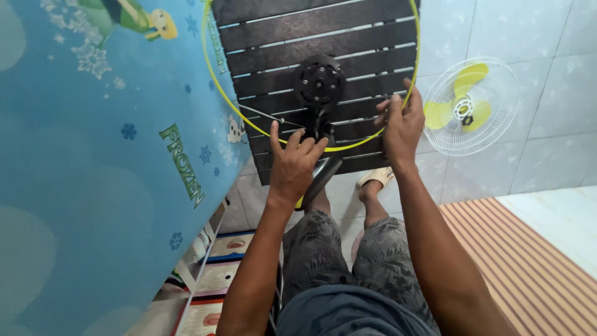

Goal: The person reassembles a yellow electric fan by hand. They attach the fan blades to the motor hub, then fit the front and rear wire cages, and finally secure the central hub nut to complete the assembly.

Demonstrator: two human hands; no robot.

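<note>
A fan's rear guard with a yellow-green rim (211, 68) and thin wire spokes lies on a dark slatted table (348, 28). A black round motor mount (319, 81) sits at its centre. My left hand (293, 163) grips the black fan neck (323, 174) just below the hub, fingers touching a spoke. My right hand (401, 127) is closed on the guard's rim at its right side.
A white front guard with yellow-green blades (471, 106) lies on the tiled floor to the right. A blue patterned mattress (93, 174) stands at the left. A striped mat (528, 261) lies at the lower right. My knees and a sandalled foot (375, 178) are below the table.
</note>
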